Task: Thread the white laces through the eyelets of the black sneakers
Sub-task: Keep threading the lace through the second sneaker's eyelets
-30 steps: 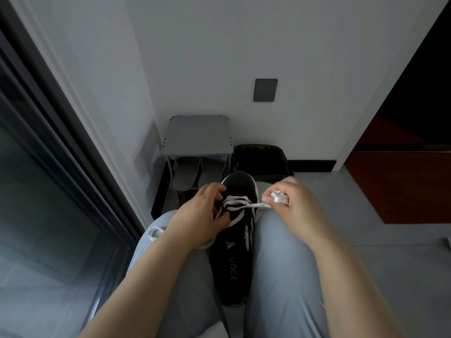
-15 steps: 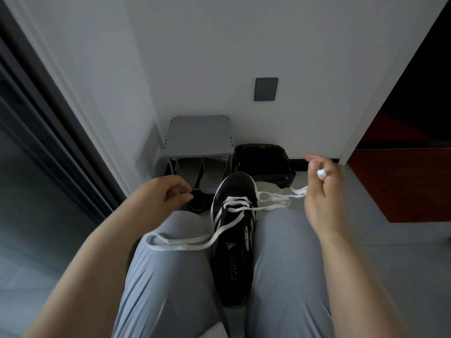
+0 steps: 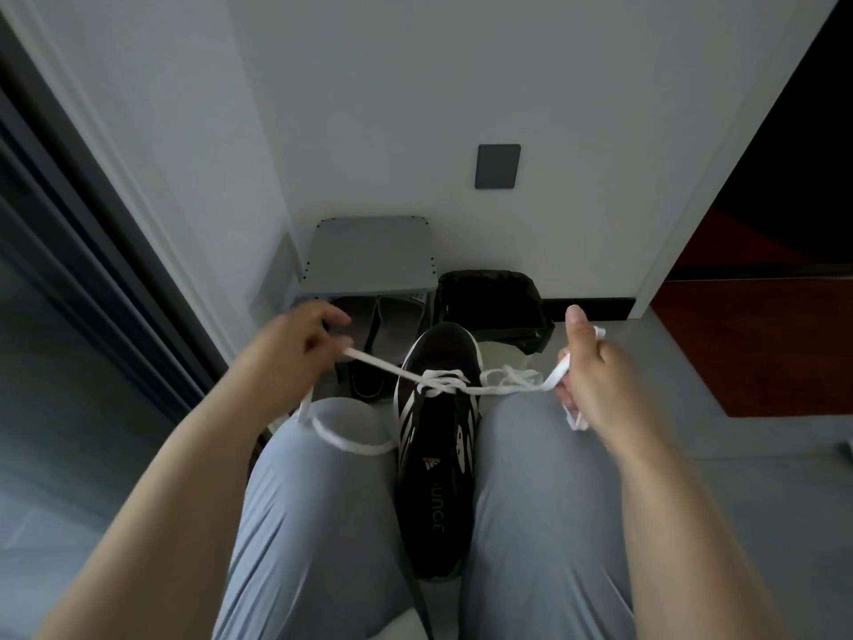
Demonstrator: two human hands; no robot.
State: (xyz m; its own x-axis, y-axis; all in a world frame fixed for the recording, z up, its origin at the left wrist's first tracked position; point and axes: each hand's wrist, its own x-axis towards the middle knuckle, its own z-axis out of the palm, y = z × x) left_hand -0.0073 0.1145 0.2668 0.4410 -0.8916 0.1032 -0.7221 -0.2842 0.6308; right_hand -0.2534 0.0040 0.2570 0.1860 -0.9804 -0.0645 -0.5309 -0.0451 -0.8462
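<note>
Grey rack (image 3: 369,256) is standing against the wall, sheltering a pair of slippers (image 3: 397,323) on its lower level; the black bin (image 3: 489,307) beside it is sitting with contents that cannot be told. Nearer, the black sneaker (image 3: 436,455) is lying toe-away, wedged between the person's trousered knees (image 3: 531,478). The white lace (image 3: 374,362) is crossing at the front eyelets and running out both ways. The left hand (image 3: 291,348) is pinching one strand, whose slack is looping over the left knee. The right hand (image 3: 595,376) is gripping the other strand in curled fingers, thumb pointing up.
</note>
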